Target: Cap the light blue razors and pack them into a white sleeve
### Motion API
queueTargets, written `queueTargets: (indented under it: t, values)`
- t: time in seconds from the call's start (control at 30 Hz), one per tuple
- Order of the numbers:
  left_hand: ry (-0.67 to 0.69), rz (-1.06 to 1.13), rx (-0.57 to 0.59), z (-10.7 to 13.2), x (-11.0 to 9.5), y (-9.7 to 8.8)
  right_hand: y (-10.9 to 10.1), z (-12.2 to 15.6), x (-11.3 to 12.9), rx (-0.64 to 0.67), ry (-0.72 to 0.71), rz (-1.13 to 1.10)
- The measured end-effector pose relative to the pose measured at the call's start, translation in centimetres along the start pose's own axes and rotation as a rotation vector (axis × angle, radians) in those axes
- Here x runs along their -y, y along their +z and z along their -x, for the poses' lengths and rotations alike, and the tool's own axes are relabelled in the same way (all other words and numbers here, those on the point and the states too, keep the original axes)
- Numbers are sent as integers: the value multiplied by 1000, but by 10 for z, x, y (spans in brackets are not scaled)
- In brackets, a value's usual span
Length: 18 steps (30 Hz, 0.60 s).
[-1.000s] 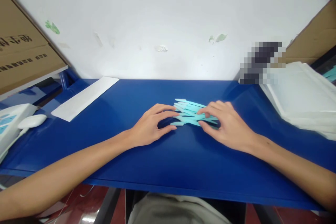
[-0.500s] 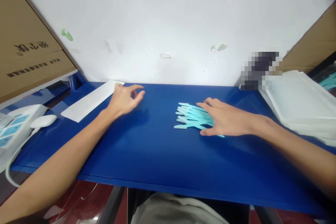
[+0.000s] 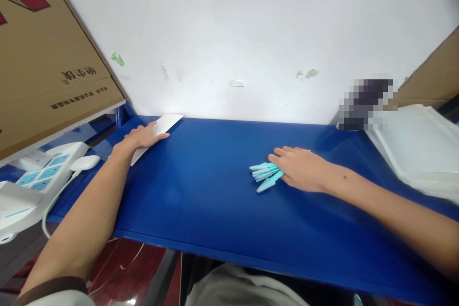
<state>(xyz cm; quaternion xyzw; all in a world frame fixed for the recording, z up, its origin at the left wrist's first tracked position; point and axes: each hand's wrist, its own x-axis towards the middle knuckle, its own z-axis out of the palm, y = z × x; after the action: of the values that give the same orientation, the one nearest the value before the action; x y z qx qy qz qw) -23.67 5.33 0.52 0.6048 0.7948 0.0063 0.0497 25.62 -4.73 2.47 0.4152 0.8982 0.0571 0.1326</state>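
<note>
A bunch of several turquoise eyebrow razors (image 3: 266,174) lies on the blue table (image 3: 201,201). Over it my right hand (image 3: 299,168) is closed, palm down, and the razors' pale ends stick out on its left side. The rest of the bunch is hidden under the palm. At the far left of the table my left hand (image 3: 143,136) lies across a long white paper-like strip (image 3: 168,123). Its fingers are stretched out and the thumb points right, apart from them. The middle of the strip is covered by this hand.
A white power strip (image 3: 53,172) with a white plug (image 3: 85,162) and cable is at the left, below a large cardboard box (image 3: 71,52). White plastic bags (image 3: 426,143) are stacked at the right. A white wall (image 3: 229,33) rises behind the table.
My left hand has moved left and down onto the white strip. My right hand has closed over the razors, which are now drawn into a tighter bunch. The view has shifted slightly left.
</note>
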Motion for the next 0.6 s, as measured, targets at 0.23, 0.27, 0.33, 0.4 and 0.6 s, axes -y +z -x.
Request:
queueTargets:
  t: [0.23,0.27,0.33,0.4,0.6]
  values:
    - [251,343,-48,41,-56,-31,21,12,-8,-339,93,-502]
    - [276,464,-56,52,-66,-37,24,12,-9,-418,119,-651]
    - [277,756,62,73,-86,-47,28,10,-7,-598,196,-948]
    - [213,1027,295,93,-105,-54,31,6,-3,-743,266,-1220]
    - [302,1571,776,129,-159,-38,38,0,14,-680,255,-1411]
